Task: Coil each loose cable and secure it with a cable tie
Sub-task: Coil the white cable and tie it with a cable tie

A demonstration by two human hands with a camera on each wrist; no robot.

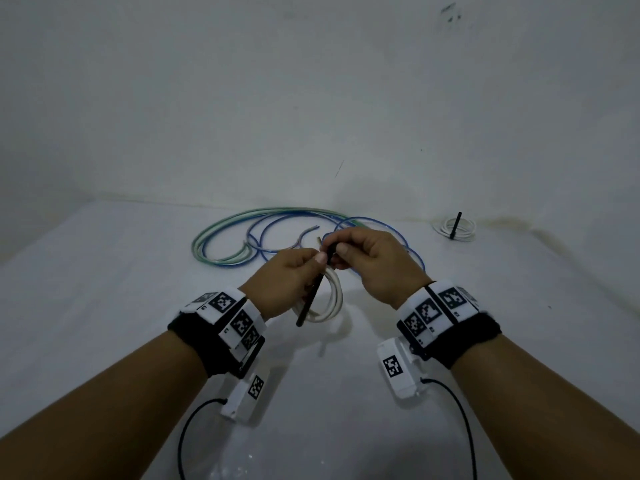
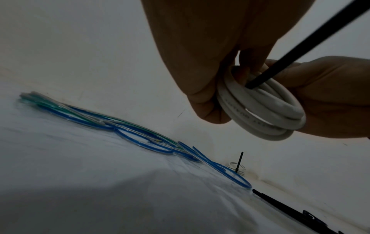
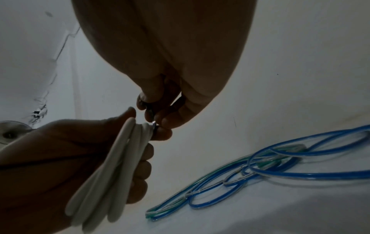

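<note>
Tying a coiled cable.
Left hand [image 1: 289,277] grips white coil [image 1: 330,299]; right hand [image 1: 375,261] fingers [image 1: 341,251] pinch black cable tie [image 1: 313,294] threaded through it.

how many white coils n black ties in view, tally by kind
white cable coils: 2, held coil, far coil
black cable ties: 2, held tie, far tie
total: 4

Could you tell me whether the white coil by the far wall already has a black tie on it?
Yes, the far white coil lies on the table with a black tie sticking up from it.
</note>
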